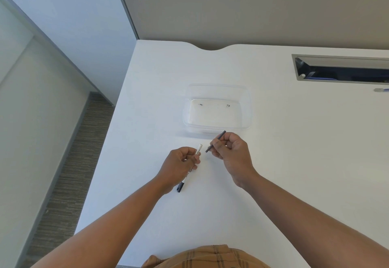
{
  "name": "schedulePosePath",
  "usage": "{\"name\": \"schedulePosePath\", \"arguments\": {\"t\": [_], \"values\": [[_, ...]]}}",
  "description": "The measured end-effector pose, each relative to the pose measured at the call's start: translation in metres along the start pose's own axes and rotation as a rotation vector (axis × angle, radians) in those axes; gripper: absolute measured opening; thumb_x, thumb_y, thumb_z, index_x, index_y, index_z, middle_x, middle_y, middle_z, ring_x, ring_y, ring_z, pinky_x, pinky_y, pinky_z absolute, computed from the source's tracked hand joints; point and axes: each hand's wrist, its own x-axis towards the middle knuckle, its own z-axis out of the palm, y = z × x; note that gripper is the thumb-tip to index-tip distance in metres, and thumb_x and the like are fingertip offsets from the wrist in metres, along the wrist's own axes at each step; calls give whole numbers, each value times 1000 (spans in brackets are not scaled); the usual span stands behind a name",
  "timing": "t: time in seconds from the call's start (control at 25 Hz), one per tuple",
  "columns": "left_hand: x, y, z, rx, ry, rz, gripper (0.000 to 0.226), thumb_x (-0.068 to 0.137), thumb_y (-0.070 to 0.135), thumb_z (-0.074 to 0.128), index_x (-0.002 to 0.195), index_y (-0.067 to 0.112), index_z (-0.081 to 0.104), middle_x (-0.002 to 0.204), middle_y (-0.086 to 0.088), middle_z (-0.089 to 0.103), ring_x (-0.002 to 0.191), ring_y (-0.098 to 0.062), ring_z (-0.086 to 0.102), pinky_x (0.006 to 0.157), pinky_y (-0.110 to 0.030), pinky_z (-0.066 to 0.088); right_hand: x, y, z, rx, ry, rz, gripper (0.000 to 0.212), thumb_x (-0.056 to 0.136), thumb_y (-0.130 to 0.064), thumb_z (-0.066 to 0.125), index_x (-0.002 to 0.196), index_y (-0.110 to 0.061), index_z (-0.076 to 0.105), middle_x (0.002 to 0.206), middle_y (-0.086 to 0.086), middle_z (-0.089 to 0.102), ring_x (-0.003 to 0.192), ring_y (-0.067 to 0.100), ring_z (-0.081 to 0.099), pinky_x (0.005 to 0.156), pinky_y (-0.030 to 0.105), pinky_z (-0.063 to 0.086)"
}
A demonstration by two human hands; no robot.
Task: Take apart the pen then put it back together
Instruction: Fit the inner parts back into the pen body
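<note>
The pen is in two parts over the white table. My left hand [182, 163] grips the white pen barrel [198, 149], whose open end points up and away and whose black tip end [180, 187] sticks out below the hand. My right hand [229, 152] pinches a thin dark rod, the pen's ink refill [220, 137], tilted with its lower end aimed toward the barrel's open end. A small gap separates the refill and the barrel.
A clear plastic container [248, 108] with a few dark specks inside sits just beyond my hands. A metal cable slot [341, 69] is set in the table at the far right, with another pen [381, 89] below it. The table's left edge drops to carpet.
</note>
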Motion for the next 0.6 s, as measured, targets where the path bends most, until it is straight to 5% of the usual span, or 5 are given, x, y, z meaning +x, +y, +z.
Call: {"name": "schedulePosePath", "arguments": {"t": [0.6], "values": [[-10, 11, 6, 35, -62, 48, 13, 98, 17, 65, 94, 24, 75, 83, 9, 74, 75, -13, 69, 74, -25, 55, 3, -8, -1, -6, 43, -83, 4, 96, -4, 65, 94, -3, 62, 79, 4, 72, 80, 21, 76, 77, 29, 59]]}}
